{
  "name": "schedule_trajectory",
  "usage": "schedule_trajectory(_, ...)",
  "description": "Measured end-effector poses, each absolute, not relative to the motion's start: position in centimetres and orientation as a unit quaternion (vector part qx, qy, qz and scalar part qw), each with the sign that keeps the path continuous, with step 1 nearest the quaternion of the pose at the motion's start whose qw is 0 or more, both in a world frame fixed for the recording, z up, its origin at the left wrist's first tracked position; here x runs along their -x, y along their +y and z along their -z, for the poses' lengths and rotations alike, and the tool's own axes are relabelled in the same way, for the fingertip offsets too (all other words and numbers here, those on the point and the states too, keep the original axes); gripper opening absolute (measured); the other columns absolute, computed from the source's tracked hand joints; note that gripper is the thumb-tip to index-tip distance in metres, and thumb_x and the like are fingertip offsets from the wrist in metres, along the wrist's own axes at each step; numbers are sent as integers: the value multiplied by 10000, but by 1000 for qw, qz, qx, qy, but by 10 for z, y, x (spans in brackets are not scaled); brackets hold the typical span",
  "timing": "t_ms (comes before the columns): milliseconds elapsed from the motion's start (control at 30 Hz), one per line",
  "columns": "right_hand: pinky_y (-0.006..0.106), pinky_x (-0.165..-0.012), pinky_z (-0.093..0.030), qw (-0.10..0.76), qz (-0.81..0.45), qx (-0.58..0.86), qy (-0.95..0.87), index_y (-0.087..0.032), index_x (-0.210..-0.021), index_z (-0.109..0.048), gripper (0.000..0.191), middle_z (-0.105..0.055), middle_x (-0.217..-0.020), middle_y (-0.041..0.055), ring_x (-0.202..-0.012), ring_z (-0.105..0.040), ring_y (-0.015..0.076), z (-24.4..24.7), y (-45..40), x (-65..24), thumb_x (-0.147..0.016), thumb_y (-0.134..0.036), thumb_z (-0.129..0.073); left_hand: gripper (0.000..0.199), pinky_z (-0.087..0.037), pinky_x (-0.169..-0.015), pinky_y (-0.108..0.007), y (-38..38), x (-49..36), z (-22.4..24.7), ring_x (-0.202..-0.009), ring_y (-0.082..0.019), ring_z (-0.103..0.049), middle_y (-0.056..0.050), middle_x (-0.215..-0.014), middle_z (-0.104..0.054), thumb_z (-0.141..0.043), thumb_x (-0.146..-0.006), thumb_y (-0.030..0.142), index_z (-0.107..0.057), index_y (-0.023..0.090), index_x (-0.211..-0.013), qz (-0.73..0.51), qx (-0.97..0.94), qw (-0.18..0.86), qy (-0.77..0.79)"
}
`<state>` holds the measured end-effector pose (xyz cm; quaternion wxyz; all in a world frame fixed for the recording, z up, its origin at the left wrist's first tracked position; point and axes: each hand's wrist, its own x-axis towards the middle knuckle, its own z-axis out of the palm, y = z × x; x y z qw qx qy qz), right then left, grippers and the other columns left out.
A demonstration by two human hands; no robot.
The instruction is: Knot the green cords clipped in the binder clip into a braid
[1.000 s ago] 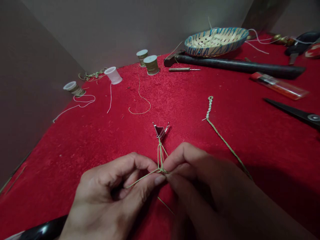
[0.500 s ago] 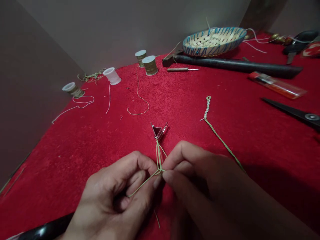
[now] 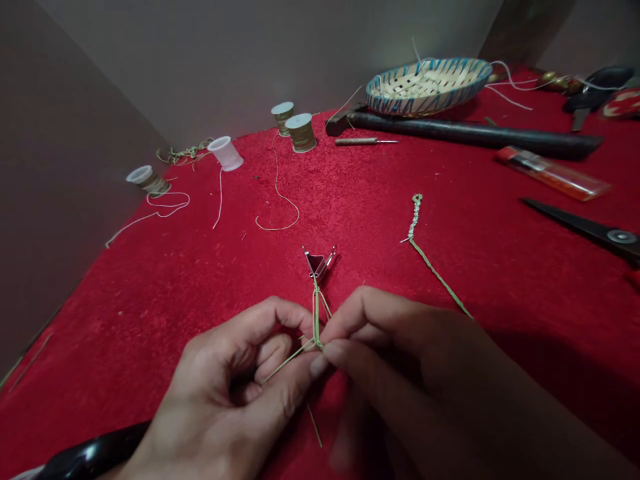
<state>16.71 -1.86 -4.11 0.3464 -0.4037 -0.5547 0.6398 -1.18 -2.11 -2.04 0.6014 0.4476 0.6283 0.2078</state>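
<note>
The left hand [image 3: 215, 387] has edged slightly rightward; at lower centre, it and the right hand [image 3: 410, 347] pinch green cords [image 3: 316, 317].

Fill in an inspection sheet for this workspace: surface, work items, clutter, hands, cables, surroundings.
Surface: red cloth, with small specks on it.
Work items: thin green cords running from a binder clip to the fingers.
Clutter: four spools, awl, hammer, lighter, scissors cut off by the frame, woven basket, braided cord, glossy black object I can't identify.
Hands: left hand and right hand both pinch the cords, fingertips close together.
Cables: no power cable made out; a white cord trails right of the basket.
Surroundings: grey wall behind; co-workers, nothing seen.
</note>
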Motion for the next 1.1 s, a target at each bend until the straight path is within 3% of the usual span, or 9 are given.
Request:
schedule_trajectory(100, 145, -344, -395, 358, -637, 407, -547, -251, -699, -605, 209, -719, -496, -55, -302, -582, 95, 42, -16, -167, -893, -203, -544, 329, -175, -424, -337, -25, 14, 23, -421, -105, -267, 120, -442, -332, -881, -560, 527, -714, 289, -713, -271, -450, 521, 673)
schedule_trajectory(233, 163, -400, -407, 356, -613, 416, -570, -242, -637, -622, 250, -685, -464, -87, -294, -548, 72, 37, -17, -167, -880, -203, -577, 304, -233, -431, -327, -26, 13, 25, -452, -145, -437, 98, -460, -335, -824, -657, 566, -766, 281, -744, -234, -472, 524, 669)
schedule_trajectory(333, 197, -489, -450, 316, -549, 490, -599, -250, -653, -655, 263, -710, -553, -75, -464, -659, 100, 26, -22, -172, -912, -212, -630, 377, -251, -407, -300, -21, -1, 23, -483, -183, -517, 86, -420, -303, -755, -742, 651, -767, 275, -720, -183, -486, 561, 645)
schedule_trajectory(400, 231, -553, -492, 297, -509, 536, -604, -257, -715, -694, 210, -735, -642, -31, -619, -718, 154, 20, -25, -175, -921, -230, -662, 381, -254, -398, -279, -19, -11, 22, -480, -179, -508, 86, -412, -299, -756, -762, 647, -764, 270, -712, -191, -490, 565, 636)
schedule_trajectory(500, 269, -589, -521, 300, -487, 545, -613, -259, -774, -732, 126, -705, -648, 4, -678, -716, 202, 15, -25, -174, -895, -256, -696, 364, -241, -396, -256, -21, -16, 19, -463, -157, -447, 92, -426, -302, -778, -776, 614, -751, 260, -701, -213, -484, 559, 639)
schedule_trajectory(767, 294, -667, -552, 310, -463, 543, -628, -265, -762, -725, 150, -715, -736, 10, -750, -719, 204, 12, -18, -169, -878, -177, -687, 290, -104, -442, -237, -30, 16, 18, -499, -104, -170, 107, -528, -286, -804, -842, 468, -701, 241, -692, -254, -459, 597, 607)
schedule_trajectory(900, 273, -648, -548, 304, -489, 522, -629, -268, -727, -727, 235, -728, -765, -41, -694, -710, 145, 16, -15, -173, -833, -77, -640, 359, -111, -413, -220, -32, 27, 27, -481, -102, -184, 98, -532, -315, -788, -879, 583, -725, 261, -732, -265, -485, 610, 568)
schedule_trajectory(933, 259, -583, -525, 325, -488, 510, -629, -269, -698, -730, 209, -709, -712, -44, -630, -689, 141, 16, -15, -174, -779, -82, -684, 364, -119, -410, -215, -32, 29, 28, -481, -102, -188, 98, -532, -318, -787, -882, 591, -726, 263, -736, -262, -488, 611, 566)
schedule_trajectory(1100, 292, -650, -561, 306, -447, 545, -640, -272, -808, -774, 82, -710, -736, 25, -729, -708, 215, 9, -18, -174, -849, -212, -737, 385, -153, -425, -208, -31, 29, 30, -493, -106, -221, 94, -545, -335, -774, -882, 630, -732, 266, -767, -242, -482, 616, 574)
